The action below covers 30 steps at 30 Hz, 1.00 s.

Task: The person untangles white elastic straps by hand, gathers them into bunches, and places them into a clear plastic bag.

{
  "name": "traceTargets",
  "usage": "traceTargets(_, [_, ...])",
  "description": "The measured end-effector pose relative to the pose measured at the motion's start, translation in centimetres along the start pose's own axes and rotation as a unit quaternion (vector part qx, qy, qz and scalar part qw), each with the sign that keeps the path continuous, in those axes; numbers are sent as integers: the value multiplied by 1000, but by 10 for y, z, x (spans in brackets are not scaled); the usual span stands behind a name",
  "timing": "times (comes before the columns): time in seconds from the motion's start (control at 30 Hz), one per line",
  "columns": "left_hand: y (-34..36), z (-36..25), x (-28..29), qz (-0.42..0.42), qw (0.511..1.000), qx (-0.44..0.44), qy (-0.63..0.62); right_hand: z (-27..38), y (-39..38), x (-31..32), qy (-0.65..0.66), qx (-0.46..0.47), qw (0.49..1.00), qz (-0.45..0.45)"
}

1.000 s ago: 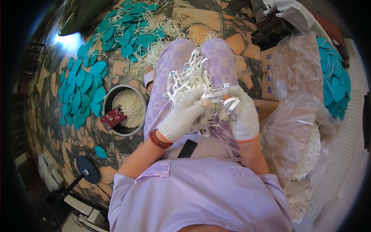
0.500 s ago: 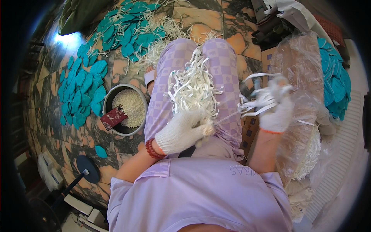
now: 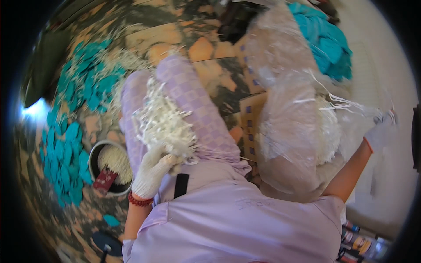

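A tangled heap of white strips [image 3: 164, 116], like narrow ribbon, lies on my thighs. My left hand [image 3: 151, 173], in a white knitted glove, is at the near edge of that heap with fingers curled together. What they pinch, if anything, is hidden. Out at the far right, my right hand [image 3: 380, 131], also gloved and blurred by motion, is closed on a few white strips [image 3: 346, 104]. Their loose ends trail leftward over a clear plastic bag [image 3: 289, 144] that has more white strips [image 3: 328, 131] at its side.
Left of my legs stands a round pot [image 3: 91, 160] of small white pellets [image 3: 115, 160], with a dark red packet [image 3: 105, 181]. Flat teal pieces [image 3: 63, 153] cover the floor beyond it. A larger teal pile [image 3: 324, 41] is by the bag, next to a cardboard box [image 3: 250, 127].
My body and view have turned to the right. My right hand has swung from beside my lap out past the plastic bag, carrying white strips. My left hand stays by the lap heap.
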State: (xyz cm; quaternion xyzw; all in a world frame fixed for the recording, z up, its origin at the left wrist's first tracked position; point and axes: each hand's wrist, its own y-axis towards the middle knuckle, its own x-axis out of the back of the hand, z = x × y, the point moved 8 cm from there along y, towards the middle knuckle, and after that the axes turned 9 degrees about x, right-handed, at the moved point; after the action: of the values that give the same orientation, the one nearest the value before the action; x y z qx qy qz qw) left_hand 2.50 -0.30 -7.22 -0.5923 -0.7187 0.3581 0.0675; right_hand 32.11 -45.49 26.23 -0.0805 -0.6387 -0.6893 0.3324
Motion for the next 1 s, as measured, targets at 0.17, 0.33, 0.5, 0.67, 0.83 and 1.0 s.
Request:
traceTargets(0.17, [6, -8, -13, -1, 1000, 20, 1, -118, -12, -57, -32, 135, 948, 285])
traceTargets(0.33, [5, -9, -1, -39, 999, -6, -16, -68, -100, -81, -111, 391, 759, 509])
traceTargets(0.5, [2, -6, 14, -79, 995, -26, -63, -1, -67, -88, 63, -130, 883, 446])
traceTargets(0.67, [-3, -4, 22, -91, 995, -11, -44, 75, -94, -159, 152, 6, 885, 441])
traceTargets(0.83, [-7, -9, 19, -87, 994, -20, -66, 253, -185, -200, 334, 196, 820, 421])
traceTargets(1.0, [-20, -7, 30, -109, 991, -34, -68, 382, -248, -215, 403, 363, 743, 391])
